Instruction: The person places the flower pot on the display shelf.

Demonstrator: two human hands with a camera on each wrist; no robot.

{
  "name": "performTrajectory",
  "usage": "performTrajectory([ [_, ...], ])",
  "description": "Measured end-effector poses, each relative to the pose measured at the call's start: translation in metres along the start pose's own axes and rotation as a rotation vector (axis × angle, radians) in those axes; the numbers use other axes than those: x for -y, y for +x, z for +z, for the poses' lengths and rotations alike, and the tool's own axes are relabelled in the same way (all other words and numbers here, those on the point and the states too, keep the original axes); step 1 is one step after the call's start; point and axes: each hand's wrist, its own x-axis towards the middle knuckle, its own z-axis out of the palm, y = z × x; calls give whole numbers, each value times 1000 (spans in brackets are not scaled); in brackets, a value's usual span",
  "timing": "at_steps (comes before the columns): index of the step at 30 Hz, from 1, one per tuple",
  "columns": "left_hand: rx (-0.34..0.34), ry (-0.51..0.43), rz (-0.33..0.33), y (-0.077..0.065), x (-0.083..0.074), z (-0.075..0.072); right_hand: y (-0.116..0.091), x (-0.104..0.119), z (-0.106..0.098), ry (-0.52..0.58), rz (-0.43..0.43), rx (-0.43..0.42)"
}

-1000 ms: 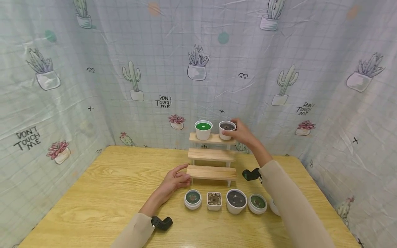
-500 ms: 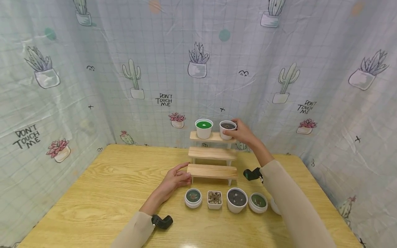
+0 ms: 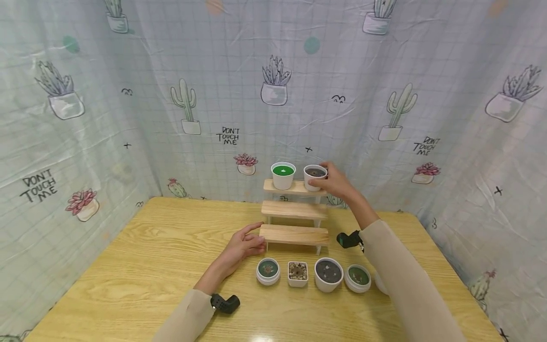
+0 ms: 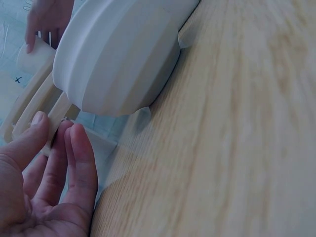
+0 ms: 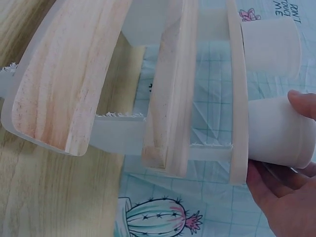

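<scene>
A three-step wooden stand [image 3: 295, 209] with pale side supports stands on the table. My right hand [image 3: 337, 183] grips a white pot [image 5: 279, 132] with a dark grey filling on the right end of its top step. In the right wrist view the pot's base meets the step, thumb on one side and fingers on the other. Left of it on that step sits a white pot with a bright green filling [image 3: 283, 171]. My left hand [image 3: 241, 246] pinches the left end of the lowest step [image 3: 295, 234]; in the left wrist view the thumb and fingers lie on either side of the board.
In front of the stand a row of pots sits on the table [image 3: 162, 256]: a round green-filled pot [image 3: 268, 270], a square pebble-filled pot [image 3: 297, 273], a larger grey-filled pot [image 3: 328, 273], another green-filled pot [image 3: 358, 278], and one partly behind the right sleeve. A printed curtain [image 3: 222, 71] hangs behind.
The head view has shifted slightly, so everything sits a little higher and further right. Both hands keep their holds, and the pots and stand look unmoved.
</scene>
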Motion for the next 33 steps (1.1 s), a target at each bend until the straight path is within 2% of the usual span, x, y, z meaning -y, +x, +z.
performTrajectory([
  [12, -14, 0, 1, 2, 0, 0, -1, 2, -3, 17, -24, 56],
  [19, -10, -6, 9, 1, 0, 1, -6, 6, -7, -21, -25, 100],
  [25, -4, -11, 1, 1, 0, 0, -23, 8, -14, 8, -11, 146],
  [33, 11, -6, 9, 2, 0, -1, -49, -2, -27, -54, -24, 160],
])
